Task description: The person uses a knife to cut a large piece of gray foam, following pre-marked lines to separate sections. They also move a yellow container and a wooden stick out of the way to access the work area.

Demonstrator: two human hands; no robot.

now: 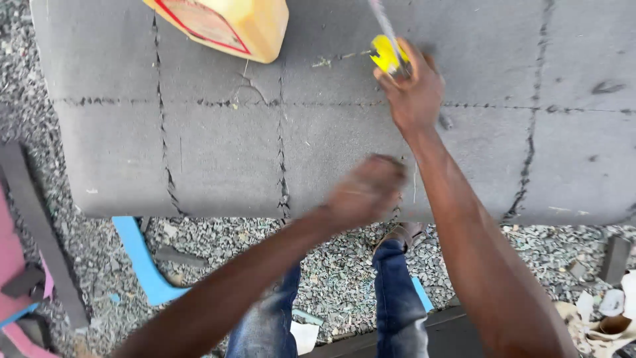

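1. While the person stands over the grey foam slab [218, 159], both bare arms reach forward from the bottom of the head view, well apart at the elbows and closer at the hands.
2. Right hand [412, 89]: arm almost straight, wrist extended, fingers curled shut around a yellow tape measure [385, 53]. Case sits at the fingertips, on or just above the slab's far half.
3. Tape blade [383, 16]: silver strip runs from the case up and out of the top edge.
4. Left hand [368, 189]: forearm comes in diagonally from lower left, and the hand sits near the slab's front edge. Motion blur is heavy; it looks loosely fisted, but I cannot tell whether it grips anything or touches the foam.
5. Slab: dark seams cut it into panels; front edge overhangs the gravel [338, 265].
6. Yellow jerrycan [228, 23] with a red-bordered label lies on the slab's far left, well apart from both hands.
7. Blue jeans [397, 298] visible between the arms, one foot just under the slab edge.
8. Blue strip [142, 258] lies on the gravel at lower left; pink and grey offcuts at the left border.
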